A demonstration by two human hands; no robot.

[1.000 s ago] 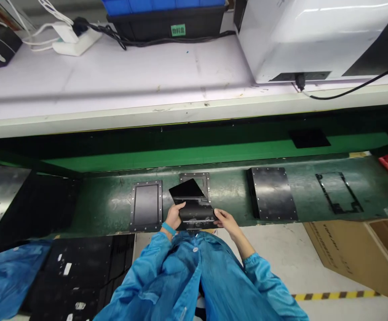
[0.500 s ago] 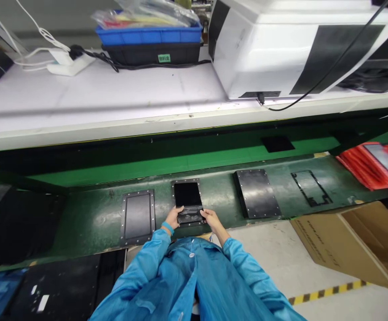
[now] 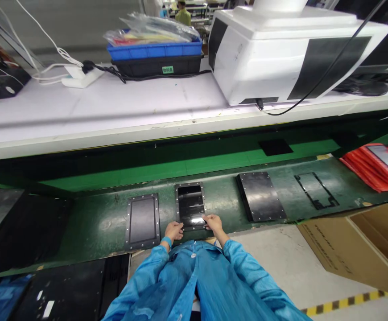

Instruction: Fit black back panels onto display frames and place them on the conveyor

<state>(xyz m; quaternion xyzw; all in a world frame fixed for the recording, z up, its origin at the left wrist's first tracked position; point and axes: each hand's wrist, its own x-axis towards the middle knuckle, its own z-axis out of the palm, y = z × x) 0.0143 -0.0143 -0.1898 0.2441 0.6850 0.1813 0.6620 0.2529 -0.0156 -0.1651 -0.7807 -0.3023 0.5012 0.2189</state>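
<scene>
A glossy black glass panel [image 3: 190, 201] lies within a dark metal frame fixture [image 3: 178, 189] with small round studs around its rim. My left hand [image 3: 174, 231] has its thumb and fingers pinched at the panel's near left corner. At the near right corner, my right hand [image 3: 213, 222] grips the panel's edge between thumb and fingers. Light glints off the panel's near end. A similar studded plate [image 3: 142, 221] with a recessed middle lies to the left. On the right is a thicker studded black block [image 3: 262, 196].
A thin black frame [image 3: 316, 191] lies farther right, beside stacked red padded sleeves [image 3: 369, 167]. An open cardboard box [image 3: 344, 245] stands at the near right. Above, a white shelf [image 3: 147, 104] carries a white machine [image 3: 264, 58] and a blue bin [image 3: 155, 51].
The black panel has gone from being held over the fixture to lying inside its rim. Both hands now sit at its near corners, and the head view has tilted up slightly.
</scene>
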